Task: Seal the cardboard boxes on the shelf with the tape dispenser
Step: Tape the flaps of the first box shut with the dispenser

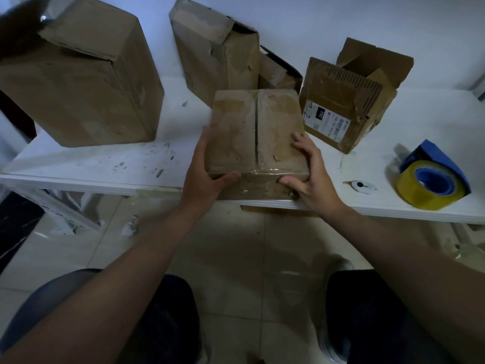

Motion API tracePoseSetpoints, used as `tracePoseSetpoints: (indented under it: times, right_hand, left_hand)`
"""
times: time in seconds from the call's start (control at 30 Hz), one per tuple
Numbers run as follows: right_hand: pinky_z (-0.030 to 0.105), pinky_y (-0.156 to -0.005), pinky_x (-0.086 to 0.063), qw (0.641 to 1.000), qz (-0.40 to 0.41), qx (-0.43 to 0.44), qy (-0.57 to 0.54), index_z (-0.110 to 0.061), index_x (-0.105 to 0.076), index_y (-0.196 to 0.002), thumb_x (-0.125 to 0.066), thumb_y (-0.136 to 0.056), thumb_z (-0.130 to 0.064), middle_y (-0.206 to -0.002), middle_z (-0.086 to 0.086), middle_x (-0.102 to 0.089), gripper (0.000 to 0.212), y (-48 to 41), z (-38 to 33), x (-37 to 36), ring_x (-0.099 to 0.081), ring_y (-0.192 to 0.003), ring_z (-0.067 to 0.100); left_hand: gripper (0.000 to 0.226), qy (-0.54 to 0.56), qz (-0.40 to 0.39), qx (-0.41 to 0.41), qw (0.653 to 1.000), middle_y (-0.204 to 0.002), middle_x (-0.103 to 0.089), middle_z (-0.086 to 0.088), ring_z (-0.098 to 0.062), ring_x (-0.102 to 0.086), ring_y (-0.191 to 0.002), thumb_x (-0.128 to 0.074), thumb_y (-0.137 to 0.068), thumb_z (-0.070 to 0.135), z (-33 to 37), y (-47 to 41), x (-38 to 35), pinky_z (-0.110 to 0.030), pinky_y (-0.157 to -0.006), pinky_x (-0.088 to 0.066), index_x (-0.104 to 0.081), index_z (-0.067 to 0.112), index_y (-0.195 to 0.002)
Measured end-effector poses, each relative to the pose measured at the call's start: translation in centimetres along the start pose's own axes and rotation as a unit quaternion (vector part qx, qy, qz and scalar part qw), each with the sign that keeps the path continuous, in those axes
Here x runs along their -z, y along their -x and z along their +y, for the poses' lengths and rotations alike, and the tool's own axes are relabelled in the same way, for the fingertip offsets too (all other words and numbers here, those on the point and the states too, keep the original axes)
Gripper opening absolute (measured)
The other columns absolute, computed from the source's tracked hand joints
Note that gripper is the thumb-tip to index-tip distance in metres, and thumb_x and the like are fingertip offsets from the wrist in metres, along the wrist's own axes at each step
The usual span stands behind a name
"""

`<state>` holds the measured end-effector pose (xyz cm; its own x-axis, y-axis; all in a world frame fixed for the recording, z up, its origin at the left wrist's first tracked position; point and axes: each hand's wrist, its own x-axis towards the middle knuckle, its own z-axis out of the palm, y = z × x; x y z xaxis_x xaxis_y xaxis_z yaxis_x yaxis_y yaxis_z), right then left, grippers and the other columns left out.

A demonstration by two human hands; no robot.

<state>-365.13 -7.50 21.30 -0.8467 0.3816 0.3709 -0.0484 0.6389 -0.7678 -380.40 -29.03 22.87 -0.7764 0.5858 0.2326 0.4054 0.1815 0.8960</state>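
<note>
Small brown cardboard box [258,132] sits at the front edge of the white shelf [91,164], centre of view, near face slightly overhanging the lip. Top flaps are closed, with the seam running front to back down the middle. Glossy clear tape shows across the near top edge and down the front face; can't tell if it covers the rest of the seam. Left hand [207,169] grips the box's left side, fingers wrapped round that side, thumb [231,177] pressed on the front face. Right hand [308,169] holds the right side, fingers spread apart over the top right edge, thumb on the front face near the corner. Blue tape dispenser with a yellowish tape roll [433,179] lies on the shelf well to the right, neither hand touching it. Small white oval object [360,185] sits between dispenser and box, near the shelf edge. Large brown carton [78,82] stands at far left, top flap loose. Tall torn brown box [215,56] stands behind the held box, top partly open. Open corrugated box with a white shipping label [346,101] is just right of the held box, tilted, flaps up. Shelf surface is scuffed with dark marks.
</note>
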Motion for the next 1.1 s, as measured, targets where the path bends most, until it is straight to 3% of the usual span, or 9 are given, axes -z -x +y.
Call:
tracePoseSetpoints:
  times: [0.1,0.17,0.3,0.43,0.6,0.7,0.77,0.93,1.1]
  right_hand:
    - [0.022,-0.121,-0.024,0.994,0.003,-0.075,-0.079,-0.013,-0.018,-0.153,-0.075,-0.083,-0.037,-0.160,-0.014,-0.017,0.093,0.6,0.0,-0.9,-0.017,-0.144,-0.010]
    - [0.041,-0.123,-0.027,0.991,-0.006,-0.116,-0.064,-0.026,-0.010,-0.156,-0.073,-0.083,-0.054,-0.158,-0.015,-0.023,0.101,0.7,0.2,-1.1,-0.023,-0.148,0.005]
    - [0.048,-0.126,0.003,0.986,-0.054,-0.124,0.096,-0.023,-0.009,-0.157,-0.047,-0.085,-0.076,-0.159,-0.004,-0.033,0.098,0.9,0.5,-0.3,-0.027,-0.149,0.019]
    - [0.052,-0.125,-0.001,0.950,-0.150,-0.109,0.252,-0.021,-0.009,-0.160,-0.018,-0.080,-0.094,-0.166,0.005,-0.016,0.108,0.5,1.5,1.3,-0.013,-0.154,0.025]
    - [0.036,-0.124,-0.012,0.979,-0.122,-0.140,0.087,-0.026,0.006,-0.160,-0.030,-0.091,-0.079,-0.169,-0.002,-0.003,0.094,-0.4,-1.8,3.3,-0.005,-0.152,0.009]
    - [0.027,-0.114,-0.028,0.980,-0.086,-0.126,0.124,-0.025,-0.042,-0.150,-0.027,-0.103,-0.059,-0.154,0.005,-0.044,0.059,-1.1,-3.7,4.0,-0.037,-0.141,0.011]
    - [0.035,-0.110,-0.039,0.975,-0.067,-0.090,0.190,-0.020,-0.073,-0.112,-0.022,-0.103,-0.061,-0.119,0.009,-0.072,0.066,-1.5,-4.3,4.2,-0.062,-0.117,0.019]
    - [0.038,-0.069,-0.053,0.967,-0.048,0.038,0.247,-0.022,-0.079,-0.084,-0.030,-0.100,-0.062,-0.080,-0.004,-0.073,0.065,-3.1,-4.8,4.1,-0.064,-0.072,0.010]
    - [0.033,-0.094,-0.045,0.973,-0.008,0.027,0.228,-0.020,-0.076,-0.107,-0.048,-0.103,-0.039,-0.116,0.001,-0.069,0.035,-6.5,-4.4,3.0,-0.060,-0.109,0.018]
  left_hand:
    - [0.087,0.049,0.070,0.054,0.995,-0.163,-0.024,0.005,0.013,-0.033,-0.135,-0.064,-0.093,0.039,0.7,0.7,-1.3,-0.010,-0.107,-0.036,-0.014,0.016,-0.160]
    - [0.068,0.041,0.102,0.097,0.989,-0.163,-0.028,0.004,-0.004,-0.033,-0.142,-0.047,-0.103,0.038,1.5,1.1,-1.9,-0.024,-0.114,-0.035,-0.016,0.017,-0.159]
    - [0.058,-0.039,0.096,0.135,0.985,-0.152,-0.045,-0.002,-0.016,-0.044,-0.133,-0.033,-0.104,0.052,1.5,1.1,-1.7,-0.036,-0.108,-0.039,-0.033,0.021,-0.154]
    - [0.069,-0.256,0.011,0.183,0.949,-0.165,-0.017,-0.015,-0.035,-0.008,-0.153,-0.014,-0.105,0.053,0.8,0.1,0.0,-0.056,-0.123,-0.008,-0.030,0.008,-0.155]
    - [0.072,-0.410,0.016,0.127,0.903,-0.166,-0.007,-0.019,-0.031,-0.001,-0.154,-0.013,-0.104,0.051,1.4,-0.3,0.8,-0.057,-0.123,-0.005,-0.018,0.003,-0.157]
    - [0.060,-0.443,0.021,0.019,0.896,-0.167,-0.010,-0.014,-0.029,-0.002,-0.155,-0.028,-0.105,0.045,2.8,-0.6,0.9,-0.054,-0.123,-0.004,-0.027,0.011,-0.155]
    - [0.051,-0.402,-0.017,-0.043,0.915,-0.163,-0.026,-0.010,-0.027,-0.013,-0.153,-0.038,-0.103,0.046,4.1,-0.7,1.0,-0.053,-0.122,-0.011,-0.048,0.015,-0.143]
    - [0.077,-0.413,-0.144,-0.035,0.899,-0.163,-0.028,-0.003,-0.022,-0.015,-0.153,-0.035,-0.091,0.072,7.5,0.2,-1.2,-0.060,-0.121,-0.011,-0.041,0.022,-0.149]
    - [0.104,-0.491,-0.176,0.002,0.853,-0.167,-0.003,-0.014,-0.037,0.006,-0.153,-0.042,-0.078,0.085,7.9,0.6,-4.5,-0.074,-0.113,0.003,-0.020,0.019,-0.155]
